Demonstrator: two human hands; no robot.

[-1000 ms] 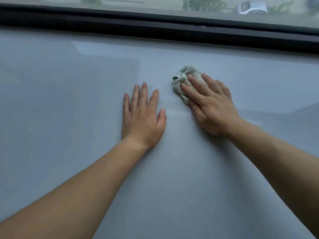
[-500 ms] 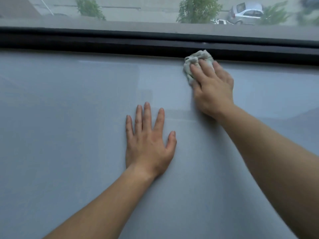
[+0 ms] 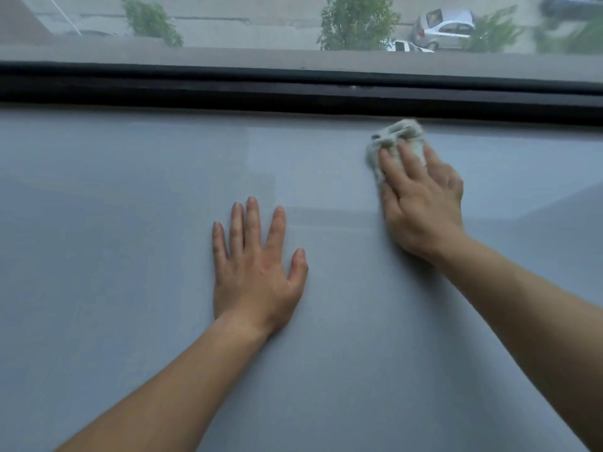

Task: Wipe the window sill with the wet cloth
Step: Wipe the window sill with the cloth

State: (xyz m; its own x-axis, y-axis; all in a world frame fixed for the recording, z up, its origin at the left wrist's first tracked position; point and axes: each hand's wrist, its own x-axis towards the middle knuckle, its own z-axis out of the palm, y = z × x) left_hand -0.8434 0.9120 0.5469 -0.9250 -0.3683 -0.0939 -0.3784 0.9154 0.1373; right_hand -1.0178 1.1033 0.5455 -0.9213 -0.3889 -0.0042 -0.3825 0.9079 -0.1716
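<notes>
The wide pale grey window sill (image 3: 130,256) fills most of the view. A small crumpled whitish cloth (image 3: 396,133) lies on the sill close to the black window frame, right of centre. My right hand (image 3: 421,203) presses flat on the cloth, its fingers covering the near half of it. My left hand (image 3: 254,269) rests palm down on the bare sill, fingers spread, holding nothing, to the left of and nearer than the right hand.
A black window frame (image 3: 228,89) runs along the far edge of the sill. Through the glass I see trees and parked cars (image 3: 443,27) far below. A faint damp streak (image 3: 326,216) marks the sill between my hands.
My right hand slid the cloth away from me up to the window frame, then pulled it slightly back toward me and to the right. My left hand has stayed flat in place.
</notes>
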